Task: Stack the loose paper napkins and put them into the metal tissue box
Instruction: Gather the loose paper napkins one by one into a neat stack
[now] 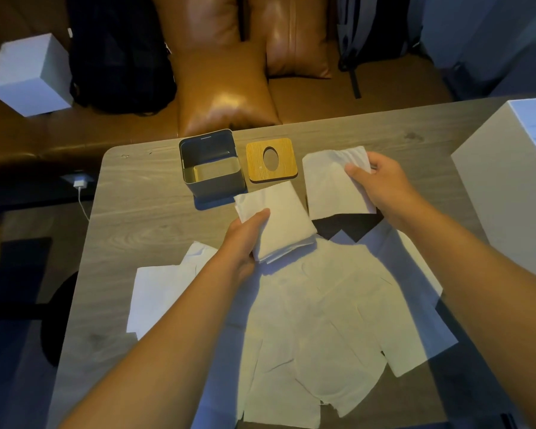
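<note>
The grey metal tissue box point(212, 181) stands open at the table's far side, and nothing shows inside it. Beside it on the right lies its wooden lid point(283, 171) with an oval hole. My left hand point(245, 239) grips a small stack of white napkins point(280, 218) just in front of the box, thumb on top. My right hand point(381, 184) pinches a second bunch of napkins point(328, 184) to the right of the lid, held above the table. Several loose napkins point(322, 320) lie spread over the table's near half, partly under my forearms.
A large white box point(508, 193) stands on the wooden table point(143, 196) at the right edge. Behind the table is a brown leather sofa point(226, 97) with a black backpack point(118, 54) and a white box point(28, 75). A charger cable point(81, 193) hangs at the left.
</note>
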